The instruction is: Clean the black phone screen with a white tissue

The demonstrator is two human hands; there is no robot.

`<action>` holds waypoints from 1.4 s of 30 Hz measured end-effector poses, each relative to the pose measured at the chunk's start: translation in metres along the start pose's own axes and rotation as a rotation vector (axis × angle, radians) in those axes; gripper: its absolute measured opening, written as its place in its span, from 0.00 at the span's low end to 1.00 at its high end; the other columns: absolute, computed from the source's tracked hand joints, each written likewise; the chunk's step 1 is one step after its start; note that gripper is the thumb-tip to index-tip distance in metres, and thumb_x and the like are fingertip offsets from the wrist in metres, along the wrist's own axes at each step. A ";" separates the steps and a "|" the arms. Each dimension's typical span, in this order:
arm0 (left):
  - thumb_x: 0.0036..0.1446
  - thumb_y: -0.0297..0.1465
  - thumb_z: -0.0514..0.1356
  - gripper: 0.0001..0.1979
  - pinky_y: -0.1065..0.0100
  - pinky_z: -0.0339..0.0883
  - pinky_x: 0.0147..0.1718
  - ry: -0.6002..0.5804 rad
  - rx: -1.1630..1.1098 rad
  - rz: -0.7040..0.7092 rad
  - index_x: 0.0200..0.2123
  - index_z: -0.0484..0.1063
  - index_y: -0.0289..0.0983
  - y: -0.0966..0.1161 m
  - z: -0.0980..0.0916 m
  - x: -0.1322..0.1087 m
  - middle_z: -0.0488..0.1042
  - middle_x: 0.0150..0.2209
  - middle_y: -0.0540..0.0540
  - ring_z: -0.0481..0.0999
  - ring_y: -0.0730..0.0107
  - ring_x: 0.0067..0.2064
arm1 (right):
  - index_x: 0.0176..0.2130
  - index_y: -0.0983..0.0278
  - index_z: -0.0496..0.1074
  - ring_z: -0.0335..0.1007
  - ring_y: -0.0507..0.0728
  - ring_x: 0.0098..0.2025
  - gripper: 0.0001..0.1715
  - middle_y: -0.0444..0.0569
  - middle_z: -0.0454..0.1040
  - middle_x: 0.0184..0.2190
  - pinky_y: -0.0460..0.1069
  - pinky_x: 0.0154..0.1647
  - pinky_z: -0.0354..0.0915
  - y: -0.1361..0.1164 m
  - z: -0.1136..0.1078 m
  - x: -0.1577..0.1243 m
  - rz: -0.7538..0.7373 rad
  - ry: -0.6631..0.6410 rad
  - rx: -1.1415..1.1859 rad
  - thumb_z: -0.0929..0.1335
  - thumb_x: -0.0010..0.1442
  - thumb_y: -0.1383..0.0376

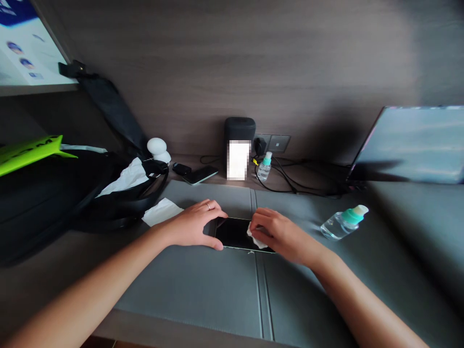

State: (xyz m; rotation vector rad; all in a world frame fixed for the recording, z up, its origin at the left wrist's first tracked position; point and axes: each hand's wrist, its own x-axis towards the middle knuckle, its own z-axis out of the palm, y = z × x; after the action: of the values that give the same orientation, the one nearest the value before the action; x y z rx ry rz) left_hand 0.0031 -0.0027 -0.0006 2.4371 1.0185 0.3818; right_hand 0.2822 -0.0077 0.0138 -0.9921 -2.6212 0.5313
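A dark-screened smartphone [234,234] lies face up on the grey padded surface [195,280]. My left hand [194,224] grips its left end, with the thumb along the near edge and the fingers at the far edge. A ring shows on one finger. Bunched under the fingertips of my right hand [282,234] is a white tissue [256,238], pressed against the right part of the screen. That hand hides the phone's right end. Behind my left wrist rests a folded white tissue [162,211].
A clear spray bottle [340,223] lies tilted at right; another bottle [264,168] stands among black cables [290,181]. A second phone [201,175], white figure [158,150] and black speaker-like box [239,126] line the back. A black bag [47,203] is left, a laptop [413,145] right.
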 end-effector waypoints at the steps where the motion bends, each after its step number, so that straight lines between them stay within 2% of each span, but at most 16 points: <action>1: 0.50 0.48 0.68 0.32 0.56 0.64 0.53 0.000 0.001 -0.004 0.56 0.67 0.46 0.000 0.000 0.000 0.69 0.50 0.45 0.68 0.53 0.54 | 0.35 0.62 0.71 0.67 0.55 0.37 0.10 0.48 0.70 0.34 0.50 0.41 0.64 0.001 0.002 0.001 -0.009 0.030 -0.011 0.63 0.68 0.66; 6: 0.49 0.50 0.67 0.32 0.56 0.64 0.53 -0.002 0.008 -0.008 0.56 0.67 0.46 0.000 0.000 0.000 0.68 0.50 0.45 0.68 0.53 0.54 | 0.36 0.62 0.72 0.67 0.55 0.37 0.11 0.49 0.70 0.34 0.51 0.40 0.63 0.001 0.006 0.003 -0.018 0.079 -0.083 0.63 0.69 0.65; 12: 0.49 0.47 0.69 0.32 0.57 0.64 0.52 0.003 0.017 -0.005 0.56 0.67 0.46 0.000 0.000 0.001 0.69 0.50 0.46 0.68 0.53 0.54 | 0.36 0.63 0.74 0.65 0.56 0.38 0.16 0.50 0.71 0.35 0.52 0.41 0.63 -0.017 0.014 0.015 -0.146 0.069 -0.149 0.60 0.71 0.65; 18: 0.49 0.48 0.68 0.33 0.57 0.64 0.52 -0.011 0.028 -0.015 0.57 0.66 0.45 0.001 -0.001 0.000 0.68 0.51 0.45 0.67 0.53 0.55 | 0.48 0.61 0.74 0.66 0.59 0.45 0.13 0.53 0.72 0.42 0.54 0.47 0.65 -0.012 0.011 0.009 -0.140 0.161 -0.087 0.63 0.69 0.62; 23: 0.49 0.48 0.68 0.33 0.56 0.63 0.53 0.000 0.021 -0.010 0.56 0.67 0.45 0.000 0.000 0.000 0.68 0.51 0.45 0.67 0.53 0.55 | 0.40 0.62 0.75 0.68 0.57 0.41 0.14 0.52 0.72 0.37 0.52 0.42 0.65 -0.012 0.015 0.010 -0.133 0.085 -0.096 0.61 0.70 0.64; 30: 0.48 0.45 0.70 0.32 0.57 0.64 0.53 -0.002 0.015 -0.016 0.55 0.67 0.44 0.001 0.000 0.001 0.68 0.50 0.46 0.68 0.54 0.54 | 0.40 0.64 0.74 0.66 0.56 0.39 0.15 0.51 0.70 0.37 0.51 0.43 0.63 -0.023 0.021 0.017 -0.214 0.057 -0.112 0.60 0.71 0.65; 36: 0.48 0.47 0.69 0.33 0.57 0.64 0.53 -0.004 0.016 -0.020 0.56 0.67 0.45 0.000 0.001 0.001 0.68 0.50 0.46 0.67 0.54 0.54 | 0.36 0.65 0.74 0.64 0.56 0.37 0.15 0.50 0.69 0.34 0.51 0.41 0.61 -0.020 0.021 0.016 -0.149 0.110 -0.156 0.61 0.70 0.65; 42: 0.48 0.46 0.69 0.33 0.56 0.63 0.53 0.000 0.021 -0.018 0.56 0.67 0.45 0.000 0.002 0.001 0.68 0.51 0.46 0.67 0.53 0.55 | 0.44 0.63 0.75 0.65 0.57 0.43 0.14 0.52 0.71 0.41 0.53 0.47 0.63 -0.025 0.023 0.015 -0.165 0.085 -0.102 0.61 0.70 0.64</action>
State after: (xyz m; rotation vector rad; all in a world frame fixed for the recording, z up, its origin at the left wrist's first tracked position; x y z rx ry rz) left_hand 0.0040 -0.0026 -0.0025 2.4447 1.0484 0.3667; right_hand 0.2476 -0.0202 0.0064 -0.7986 -2.6453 0.3121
